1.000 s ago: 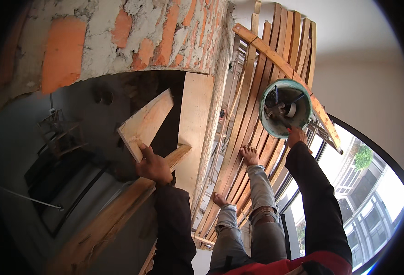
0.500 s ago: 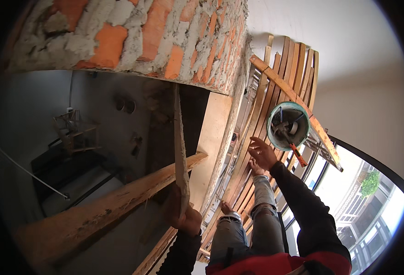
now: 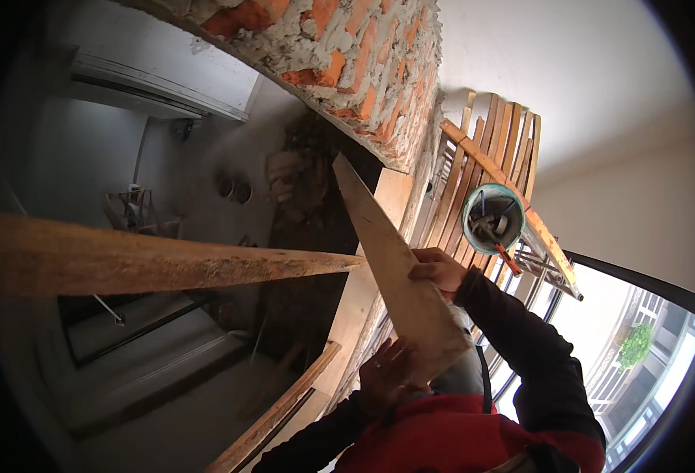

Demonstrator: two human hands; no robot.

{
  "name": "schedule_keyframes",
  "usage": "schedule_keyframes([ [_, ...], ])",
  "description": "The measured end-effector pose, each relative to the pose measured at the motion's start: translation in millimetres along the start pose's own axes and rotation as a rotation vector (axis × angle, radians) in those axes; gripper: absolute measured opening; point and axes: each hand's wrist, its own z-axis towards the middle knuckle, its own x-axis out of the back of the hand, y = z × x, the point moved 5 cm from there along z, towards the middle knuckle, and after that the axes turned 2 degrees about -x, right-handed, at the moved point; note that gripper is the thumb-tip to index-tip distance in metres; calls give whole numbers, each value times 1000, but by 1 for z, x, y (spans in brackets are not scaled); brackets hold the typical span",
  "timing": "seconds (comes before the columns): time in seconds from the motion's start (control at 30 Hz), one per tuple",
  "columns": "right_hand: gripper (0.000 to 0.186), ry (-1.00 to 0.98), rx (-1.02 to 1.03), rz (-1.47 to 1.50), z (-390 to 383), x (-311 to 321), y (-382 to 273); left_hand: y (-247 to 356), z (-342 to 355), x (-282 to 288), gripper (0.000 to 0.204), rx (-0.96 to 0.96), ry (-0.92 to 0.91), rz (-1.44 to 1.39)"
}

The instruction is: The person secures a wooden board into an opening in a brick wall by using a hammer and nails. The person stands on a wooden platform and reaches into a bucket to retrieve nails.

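Note:
A flat, tapering wooden board (image 3: pixel 395 284) lies slantwise in front of my body, its narrow tip toward the brick wall and its wide end near my chest. My right hand (image 3: pixel 440 272) grips its right edge, thumb on the upper face and fingers beneath. At the lower left edge, my left hand (image 3: pixel 384 370) holds the wide end, its fingers partly hidden by the board. A pale plank (image 3: pixel 393 193) runs below along the base of the wall, and a rough timber beam (image 3: pixel 182 260) meets it from the left.
Brick wall (image 3: pixel 347 63) with rough mortar rises ahead. A green-rimmed bucket (image 3: pixel 467 225) with an orange-handled hammer (image 3: pixel 509 260) stands right on wooden slats (image 3: pixel 462 189). A curved orange timber (image 3: pixel 482 164) passes behind it. Left, a deep drop shows a lower floor (image 3: pixel 198 394). A window (image 3: pixel 624 347) is at right.
The board has swung from upright at my left to flat before me. My right hand, earlier free with spread fingers, now grips its edge. My view has shifted, turning the beam nearly level.

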Motion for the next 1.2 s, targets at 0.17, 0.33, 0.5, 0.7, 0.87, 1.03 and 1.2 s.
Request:
schedule_keyframes([
  [0.17,59,-53,-49,-599,-114,13,3,-52,-15,-1,58,665,62,-530],
  [0.33,70,88,-246,-1176,-246,-2,4,-158,-15,-88,97,1329,59,-1139],
  [0.5,71,205,-451,-1182,-353,-59,21,-177,56,-119,83,1401,319,-1649],
  [0.7,63,567,-339,-1362,-453,-11,85,-112,48,-142,33,1461,-70,-1634],
  [0.87,54,953,-325,-1477,-516,44,128,-49,45,-167,30,1064,-256,-1817],
  [1.03,63,1147,7,-1489,-467,63,120,5,48,-197,70,774,-198,-1580],
  [1.2,61,987,562,-1467,-322,-71,-4,47,68,-171,90,582,-412,-1065],
])
